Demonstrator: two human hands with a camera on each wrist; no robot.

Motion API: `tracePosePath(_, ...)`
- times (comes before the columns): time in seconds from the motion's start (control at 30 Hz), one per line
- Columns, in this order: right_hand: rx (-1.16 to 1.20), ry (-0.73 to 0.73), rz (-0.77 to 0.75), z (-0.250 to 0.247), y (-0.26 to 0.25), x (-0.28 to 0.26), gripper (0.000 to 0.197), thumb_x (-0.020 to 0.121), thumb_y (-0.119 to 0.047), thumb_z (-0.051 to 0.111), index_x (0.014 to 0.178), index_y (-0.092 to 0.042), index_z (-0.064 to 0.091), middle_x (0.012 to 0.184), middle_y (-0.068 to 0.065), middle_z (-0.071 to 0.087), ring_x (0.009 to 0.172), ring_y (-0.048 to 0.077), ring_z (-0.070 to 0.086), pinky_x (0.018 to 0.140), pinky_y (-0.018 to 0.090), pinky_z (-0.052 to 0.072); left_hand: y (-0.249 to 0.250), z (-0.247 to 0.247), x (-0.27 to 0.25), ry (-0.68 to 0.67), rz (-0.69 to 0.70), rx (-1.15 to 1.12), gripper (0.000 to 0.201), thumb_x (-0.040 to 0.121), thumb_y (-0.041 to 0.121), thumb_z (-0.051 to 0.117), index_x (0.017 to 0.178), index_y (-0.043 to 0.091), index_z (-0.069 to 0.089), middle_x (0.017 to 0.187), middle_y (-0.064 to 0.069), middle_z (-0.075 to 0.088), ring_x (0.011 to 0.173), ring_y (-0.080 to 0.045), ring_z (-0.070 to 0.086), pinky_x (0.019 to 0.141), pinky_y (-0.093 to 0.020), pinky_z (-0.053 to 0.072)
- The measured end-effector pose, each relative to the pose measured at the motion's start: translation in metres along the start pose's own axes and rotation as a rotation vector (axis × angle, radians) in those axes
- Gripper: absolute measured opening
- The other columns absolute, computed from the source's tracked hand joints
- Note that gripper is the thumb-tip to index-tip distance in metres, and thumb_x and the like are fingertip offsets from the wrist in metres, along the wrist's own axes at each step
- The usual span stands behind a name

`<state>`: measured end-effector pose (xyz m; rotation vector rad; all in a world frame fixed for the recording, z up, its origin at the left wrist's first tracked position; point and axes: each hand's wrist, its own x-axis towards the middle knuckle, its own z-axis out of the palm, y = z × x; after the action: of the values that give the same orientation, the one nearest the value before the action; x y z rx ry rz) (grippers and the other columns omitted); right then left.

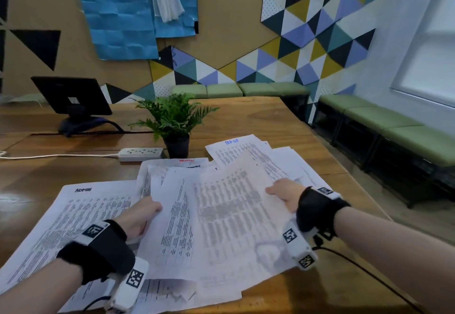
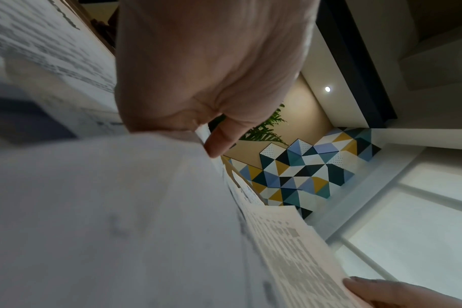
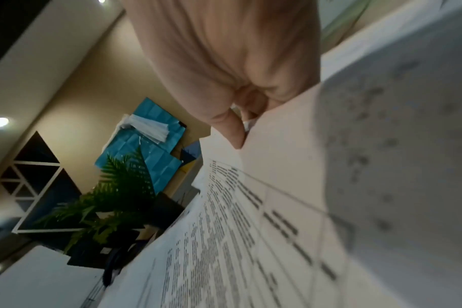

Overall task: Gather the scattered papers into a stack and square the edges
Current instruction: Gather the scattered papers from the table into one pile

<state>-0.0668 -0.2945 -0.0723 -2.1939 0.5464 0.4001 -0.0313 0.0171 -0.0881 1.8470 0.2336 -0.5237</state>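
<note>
Wooden worktop [image 1: 307,126] carries the papers [image 1: 221,215], fanned out and overlapping. Left hand [image 1: 140,215] and right hand [image 1: 285,194] each pinch an edge of the raised top sheets; loose ones could slide out and crumple (fingers underneath are hidden). Farther sheets near the potted fern [image 1: 173,119] remain ungathered, their print blurred.

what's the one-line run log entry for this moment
phase: gathering | left hand: grips papers | right hand: grips papers | stack: not squared
</note>
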Motion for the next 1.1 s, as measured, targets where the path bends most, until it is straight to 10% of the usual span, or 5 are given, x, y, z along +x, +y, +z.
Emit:
tracePosePath(0.2,0.302,-0.17,-0.063,0.03,-0.038,-0.001,0.038,0.098,-0.023,0.045,0.128,0.0,0.046,0.108,0.024,0.062,0.095,0.035,0.064,0.086,0.04,0.051,0.004,0.0,-0.009,-0.079,0.018,-0.083,0.052,0.093,0.027,0.056,0.141,0.01,0.043,0.14,-0.002,0.049,0.134,-0.03,0.045,0.116,-0.044,0.03)
tracePosePath(0.33,-0.255,0.243,-0.141,-0.019,-0.035,0.038,0.017,0.09,-0.02,0.048,0.095,-0.009,0.059,0.086,0.01,0.062,0.072,0.026,0.056,0.072,0.037,0.051,0.0,-0.006,-0.013,0.05,0.123,0.056,0.056,0.086,-0.018,0.047,0.134,0.01,0.043,0.101,-0.009,0.065,0.098,-0.031,0.063,0.079,-0.038,0.051)
tracePosePath(0.57,-0.567,0.248,0.062,-0.057,0.004,0.073,0.094,0.071,-0.06,0.064,0.142,-0.008,0.031,0.142,0.016,0.041,0.126,0.032,0.046,0.098,0.038,0.044,0.002,-0.041,-0.039,0.295,0.316,0.209,0.04,0.087,-0.007,0.055,0.116,0.02,0.05,0.097,-0.003,0.068,0.078,-0.017,0.065,0.062,-0.028,0.048)
tracePosePath(1.0,-0.256,0.021,0.048,-0.057,0.013,0.058,0.024,0.09,-0.004,0.054,0.111,0.004,0.06,0.079,0.011,0.055,0.066,0.018,0.056,0.037,0.014,0.046,0.037,0.003,-0.052,-0.178,0.253,-0.338,0.035,0.085,-0.008,0.05,0.107,0.016,0.063,0.104,-0.009,0.077,0.08,-0.023,0.077,0.067,-0.033,0.063)
tracePosePath(1.1,-0.307,0.055,0.043,-0.07,0.033,0.044,0.011,0.091,-0.01,0.055,0.089,-0.002,0.063,0.093,0.024,0.065,0.093,0.031,0.066,0.068,0.019,0.055,0.049,0.047,-0.034,-0.326,0.217,-0.328,0.039,0.083,-0.01,0.051,0.11,0.015,0.063,0.102,-0.005,0.078,0.084,-0.019,0.076,0.066,-0.029,0.062)
